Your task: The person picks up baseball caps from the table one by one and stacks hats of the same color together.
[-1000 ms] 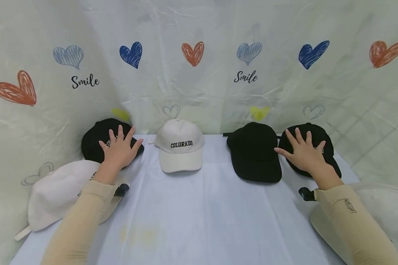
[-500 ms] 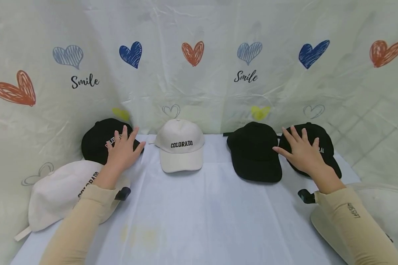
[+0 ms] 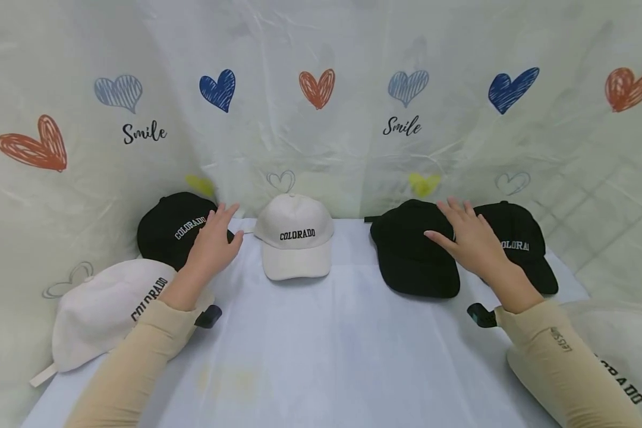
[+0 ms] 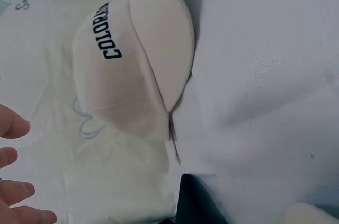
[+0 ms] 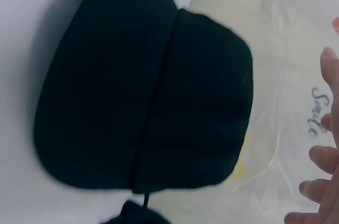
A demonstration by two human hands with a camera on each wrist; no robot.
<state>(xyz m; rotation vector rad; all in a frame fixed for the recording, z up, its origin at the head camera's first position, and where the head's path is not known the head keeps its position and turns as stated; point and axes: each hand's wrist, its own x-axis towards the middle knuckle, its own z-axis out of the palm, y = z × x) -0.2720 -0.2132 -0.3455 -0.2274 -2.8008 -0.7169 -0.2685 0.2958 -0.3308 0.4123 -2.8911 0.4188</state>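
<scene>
In the head view my left hand (image 3: 212, 248) hovers in front of a black COLORADO cap (image 3: 163, 232), covering part of its brim, fingers spread loosely. My right hand (image 3: 472, 241) has straight fingers and hangs between a plain black cap (image 3: 409, 241) and another black cap with white lettering (image 3: 532, 229); its thumb overlaps the plain one. Neither hand holds anything. A cream COLORADO cap (image 3: 294, 221) faces forward between the hands, and fills the left wrist view's middle as a cap (image 4: 114, 70). The plain black cap (image 5: 196, 107) dominates the right wrist view.
A white COLORADO cap (image 3: 98, 312) lies under the left forearm, its strap at the table's left edge. Another white cap (image 3: 628, 339) sits partly behind the right sleeve. Dark wrist cameras stick out at both cuffs. A heart-printed curtain (image 3: 321, 148) hangs behind the white-covered table (image 3: 326, 351).
The left hand has drifted right, exposing the lettering on the black cap. The right hand has shifted left, from the outer black cap toward the plain one. The view has turned slightly left.
</scene>
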